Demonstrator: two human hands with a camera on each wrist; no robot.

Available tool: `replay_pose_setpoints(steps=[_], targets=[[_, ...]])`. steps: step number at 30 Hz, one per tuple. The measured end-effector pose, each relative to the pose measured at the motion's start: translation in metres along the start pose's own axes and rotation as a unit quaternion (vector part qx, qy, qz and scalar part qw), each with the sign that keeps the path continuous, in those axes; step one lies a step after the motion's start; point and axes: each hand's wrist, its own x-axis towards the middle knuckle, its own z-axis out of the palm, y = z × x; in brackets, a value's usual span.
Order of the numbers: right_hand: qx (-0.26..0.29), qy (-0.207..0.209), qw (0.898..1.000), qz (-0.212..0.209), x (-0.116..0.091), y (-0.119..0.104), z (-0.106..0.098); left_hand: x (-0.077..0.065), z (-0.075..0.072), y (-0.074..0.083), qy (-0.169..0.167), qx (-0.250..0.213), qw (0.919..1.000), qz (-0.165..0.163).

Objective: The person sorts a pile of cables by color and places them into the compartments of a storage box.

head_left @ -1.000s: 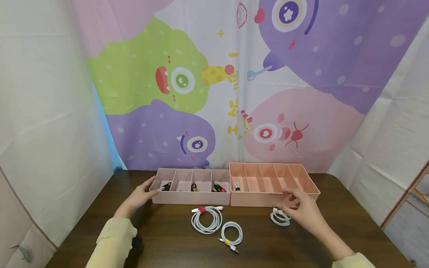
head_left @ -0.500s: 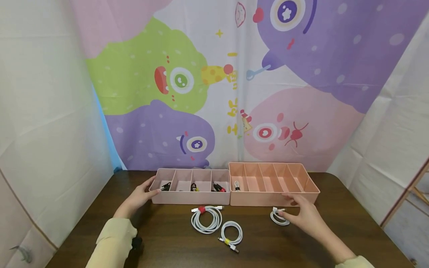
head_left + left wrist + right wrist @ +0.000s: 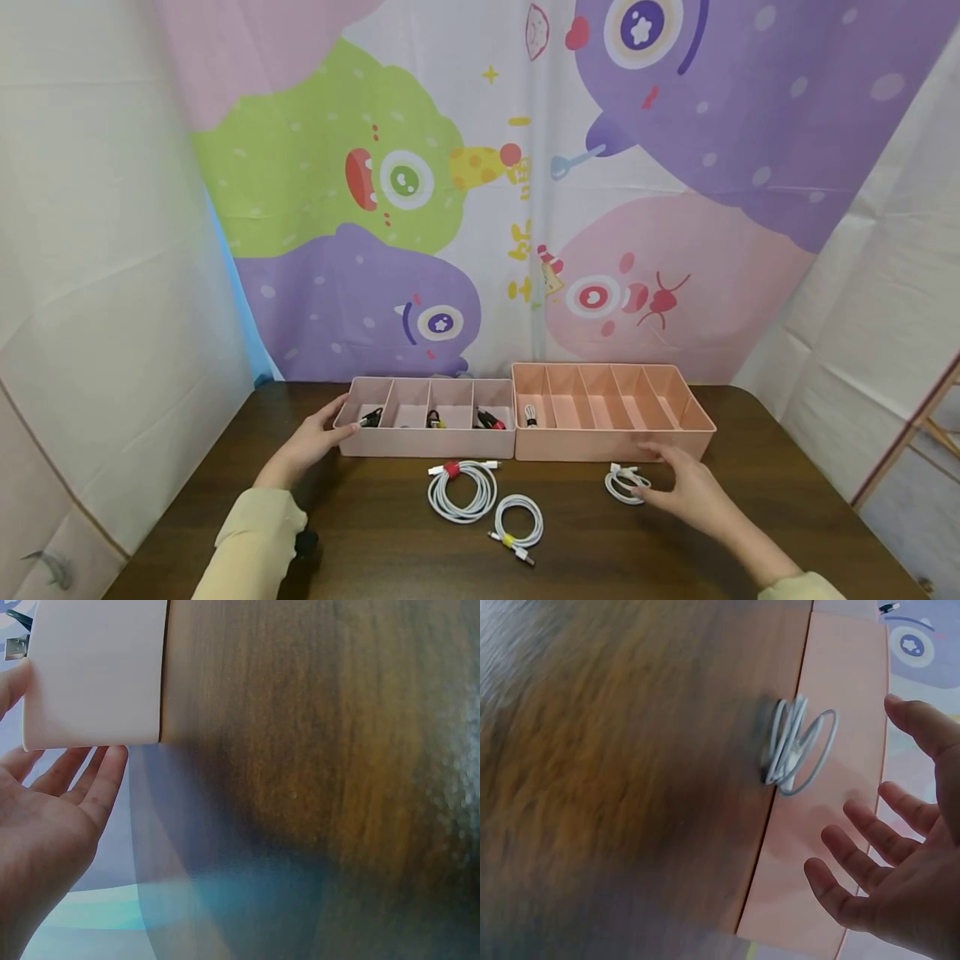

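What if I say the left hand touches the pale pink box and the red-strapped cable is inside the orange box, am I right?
Almost: the red-strapped cable isn't inside the orange box. The head view shows it lying on the table. The left hand does touch the pale pink box.

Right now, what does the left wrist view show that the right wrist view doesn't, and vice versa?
Left wrist view only: the left hand touching the pale pink box, with a silver plug near its thumb. Right wrist view only: the right hand, the peach box and a coiled white cable. Both: the wooden table and part of the pale pink box.
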Motion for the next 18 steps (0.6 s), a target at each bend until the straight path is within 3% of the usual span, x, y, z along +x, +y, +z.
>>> replay_pose_setpoints(steps=[10, 18], targets=[[-0.011, -0.025, 1.0, -0.016, -0.003, 0.01, 0.0, -0.001, 0.001, 0.002, 0.003, -0.005, 1.0, 0.007], [-0.002, -0.064, 0.998, -0.005, -0.005, 0.019, 0.002, -0.002, 0.001, 0.002, -0.002, -0.008, 0.9999, 0.011]])
